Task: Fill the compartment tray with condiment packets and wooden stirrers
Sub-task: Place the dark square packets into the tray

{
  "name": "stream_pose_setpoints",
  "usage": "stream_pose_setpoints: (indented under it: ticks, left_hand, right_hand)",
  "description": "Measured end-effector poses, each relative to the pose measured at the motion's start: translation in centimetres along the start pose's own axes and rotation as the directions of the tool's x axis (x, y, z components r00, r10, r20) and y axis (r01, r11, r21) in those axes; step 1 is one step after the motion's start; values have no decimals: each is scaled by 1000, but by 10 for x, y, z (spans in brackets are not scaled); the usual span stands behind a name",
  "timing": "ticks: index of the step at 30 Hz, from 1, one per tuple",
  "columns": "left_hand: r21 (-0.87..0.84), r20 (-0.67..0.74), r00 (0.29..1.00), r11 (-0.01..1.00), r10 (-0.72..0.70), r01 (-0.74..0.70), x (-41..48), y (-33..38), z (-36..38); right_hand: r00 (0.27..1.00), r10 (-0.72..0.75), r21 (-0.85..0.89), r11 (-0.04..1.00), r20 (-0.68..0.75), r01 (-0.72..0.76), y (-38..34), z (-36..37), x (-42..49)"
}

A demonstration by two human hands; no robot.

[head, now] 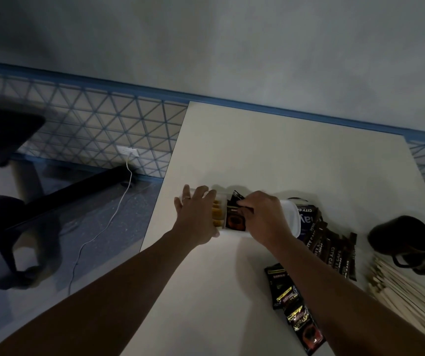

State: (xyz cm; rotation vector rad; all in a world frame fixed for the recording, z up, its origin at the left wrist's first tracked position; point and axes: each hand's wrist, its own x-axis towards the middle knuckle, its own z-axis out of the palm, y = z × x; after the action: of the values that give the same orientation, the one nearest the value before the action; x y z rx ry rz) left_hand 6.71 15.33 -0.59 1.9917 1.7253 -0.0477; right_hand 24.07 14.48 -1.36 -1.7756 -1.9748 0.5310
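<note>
The compartment tray sits on the white table just ahead of you, near the table's left edge, and both of your hands are on it. Its left compartment holds yellow packets, and the one beside it holds black packets standing on edge, one of them poking up higher than the rest. Your right hand has its fingers curled down onto those black packets, pinching them inside that compartment. Your left hand lies over the tray's left end with its fingers spread and fairly straight, resting on it rather than clenched; a ring shows on one finger. Just right of the tray lies a blue box, partly under a fan of brown stick packets. Nearer to you, beside your right forearm, a row of black sachets lies on the table. Farther right is a blurred heap of wooden stirrers, with a dark mug just behind it. Off the table to your left are a dark chair and a white cable running to a wall outlet.
</note>
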Motion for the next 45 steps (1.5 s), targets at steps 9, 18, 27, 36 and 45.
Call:
stream_pose_setpoints:
  ticks: [9, 18, 27, 36, 45]
  left_hand:
    - [-20, 14, 1000, 1000, -15, 16, 1, 0, 0]
    - [-26, 2, 1000, 1000, -9, 9, 0, -1, 1]
    - [-40, -7, 1000, 999, -6, 6, 1, -1, 1]
    - [-30, -7, 1000, 1000, -9, 8, 0, -1, 0]
    - [-36, 6, 1000, 999, -13, 14, 0, -1, 0]
  right_hand:
    - [990, 23, -254, 967, 141, 14, -12, -12, 7]
    - [956, 4, -346, 933, 294, 103, -14, -15, 24]
    - [955, -20, -518, 837, 295, 177, -16, -14, 24]
    - [946, -22, -667, 704, 323, 244, -14, 6, 29]
    - [956, 39, -658, 733, 292, 171, -16, 9, 30]
